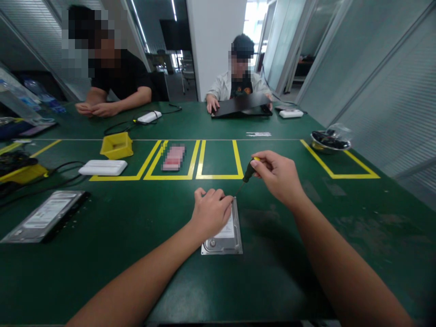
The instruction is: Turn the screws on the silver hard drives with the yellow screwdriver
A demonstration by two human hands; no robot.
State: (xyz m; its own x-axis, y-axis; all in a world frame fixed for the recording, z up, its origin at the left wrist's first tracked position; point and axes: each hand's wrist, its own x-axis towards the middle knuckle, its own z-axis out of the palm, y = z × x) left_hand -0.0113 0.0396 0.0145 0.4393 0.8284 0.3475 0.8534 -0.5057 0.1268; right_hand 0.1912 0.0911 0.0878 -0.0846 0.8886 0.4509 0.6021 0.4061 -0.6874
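Pinching screwdriver [249, 172], right hand [279, 176] half-curled

The near hard drive [238, 236] looks like smooth, silvery metal under a pale paper label [226, 229]. The green tabletop [184, 281] is smooth with a dull sheen; the far-left bin [117, 146] seems yellow plastic, fairly matt.

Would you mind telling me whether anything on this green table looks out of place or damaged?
Small pale specks lie scattered beside the hard drive at the far left; they look like stray debris, though too small to identify. Greyish patches mar the table towards the right, perhaps wear or residue.
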